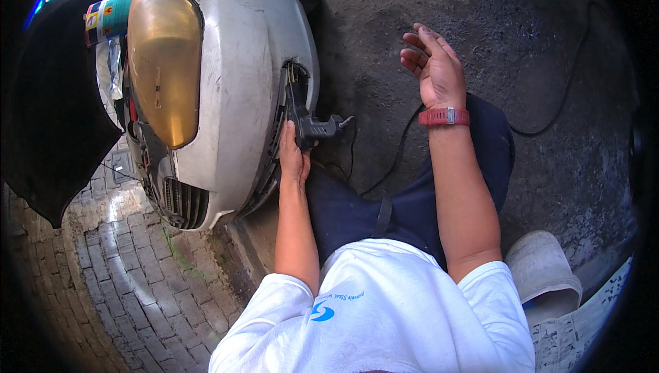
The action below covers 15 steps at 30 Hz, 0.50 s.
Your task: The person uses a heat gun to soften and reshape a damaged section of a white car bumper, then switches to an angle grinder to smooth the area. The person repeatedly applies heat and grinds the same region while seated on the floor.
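The left hand (294, 164) has hold of a black gun-shaped tool (302, 117), its fingers closed about the near end of the body. The tool lies at the edge of the bumper (240, 98), with its far end against the dark opening (295, 74) there, so the car probably steadies that end while the hand carries the rest. Its handle sticks out to the right, away from the bodywork, which seems to leave it free of the panel. Whether the dark cord (403, 143) on the floor (522, 64) joins that handle is hard to tell, since the lines blur into shadow.

The right hand (443, 79) is raised over the right knee, well apart from the tool, its fingers loosely spread and bent, with nothing in them; a red watch (445, 117) sits on the wrist. The knees are apart before the bumper, likely to let both arms reach it from close by.

Beyond the yellowed headlight (165, 64), a striped can (110, 19) is perched beside the dark hood (55, 105), presumably to keep it off the ground. A pale bucket (542, 266) and newspaper (583, 335) lie near the right elbow.
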Tool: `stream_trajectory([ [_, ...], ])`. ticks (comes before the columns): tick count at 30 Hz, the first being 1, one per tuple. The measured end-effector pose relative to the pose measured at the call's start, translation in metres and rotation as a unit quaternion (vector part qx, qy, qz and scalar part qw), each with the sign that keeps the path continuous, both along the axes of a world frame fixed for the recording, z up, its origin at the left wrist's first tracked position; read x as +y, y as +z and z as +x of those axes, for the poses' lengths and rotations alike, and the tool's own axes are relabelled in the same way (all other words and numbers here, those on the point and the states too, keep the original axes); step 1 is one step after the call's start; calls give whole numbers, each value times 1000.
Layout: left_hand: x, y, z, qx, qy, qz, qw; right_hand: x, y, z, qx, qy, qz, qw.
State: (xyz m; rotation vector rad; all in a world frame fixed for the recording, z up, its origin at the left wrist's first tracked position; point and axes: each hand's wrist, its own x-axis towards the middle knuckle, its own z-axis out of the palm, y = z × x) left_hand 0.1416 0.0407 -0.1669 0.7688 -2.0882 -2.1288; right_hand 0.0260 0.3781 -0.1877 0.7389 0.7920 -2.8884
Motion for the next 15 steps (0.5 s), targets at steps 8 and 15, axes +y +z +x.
stream_trajectory([
  [8,0,1,1,-3,-3,9,1000,1,-2,0,1,-2,-2,1000],
  [15,1,2,0,0,-3,11,1000,1,0,1,-6,-3,4,1000],
])
